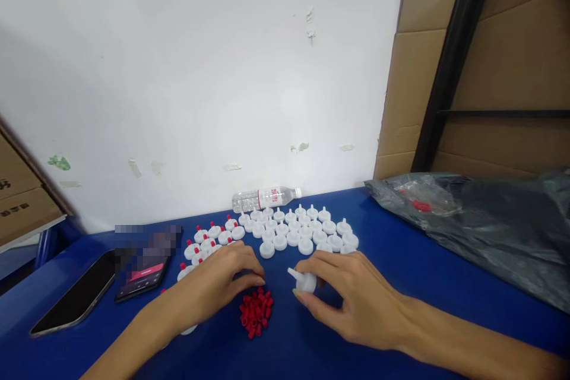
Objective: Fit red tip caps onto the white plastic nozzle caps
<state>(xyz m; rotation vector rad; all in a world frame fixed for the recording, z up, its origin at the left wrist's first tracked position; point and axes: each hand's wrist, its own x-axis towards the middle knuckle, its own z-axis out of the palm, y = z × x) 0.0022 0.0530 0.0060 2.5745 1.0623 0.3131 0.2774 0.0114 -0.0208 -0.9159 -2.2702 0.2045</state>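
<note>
My right hand (356, 297) grips a white plastic nozzle cap (306, 281) between thumb and fingers, its thin spout tilted up to the left. At the edge of a small pile of red tip caps (255, 314), my left hand (229, 273) has thumb and fingers drawn together; what they hold, if anything, is hidden. Beyond the hands stand several white nozzle caps (293, 237) with bare spouts. To the left, partly behind my left hand and forearm, are white nozzle caps with red tips (208, 243).
A clear plastic bottle (269, 197) lies along the white wall. Two phones, one dark (75, 297) and one with a lit screen (149, 270), rest on the blue table (312, 344) at left. A grey plastic bag (499, 219) with a clear bag of red pieces (421, 206) spreads at right.
</note>
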